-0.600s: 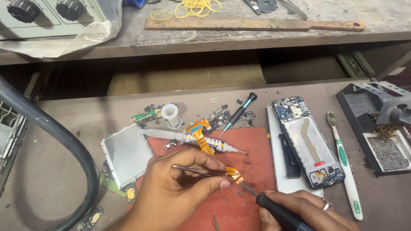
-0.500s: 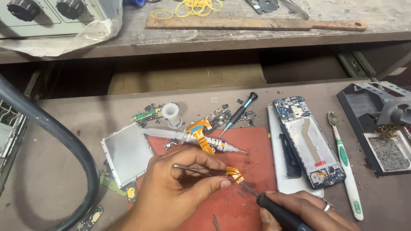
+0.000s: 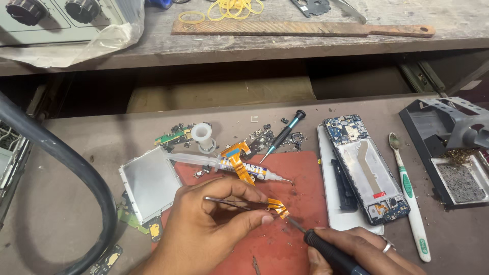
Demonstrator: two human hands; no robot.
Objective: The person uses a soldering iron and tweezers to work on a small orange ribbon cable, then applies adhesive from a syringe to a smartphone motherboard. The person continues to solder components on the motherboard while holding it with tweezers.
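The left hand (image 3: 209, 229) pinched tweezers (image 3: 237, 202) to pin the orange flex cable (image 3: 277, 207) on the red mat (image 3: 305, 178) (steadying it) while the right hand (image 3: 356, 249), fingers wrapped around the soldering iron (image 3: 326, 250), touched its tip there.

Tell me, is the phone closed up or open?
Open. The phone lies flat on the table with its cover off, so the blue circuit board and metal frame inside show.

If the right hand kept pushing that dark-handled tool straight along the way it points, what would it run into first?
Most likely the orange flex ribbon pinched in the tweezers of the left hand. The right hand aims the soldering iron up-left, and its tip looks at or nearly on the ribbon's end.
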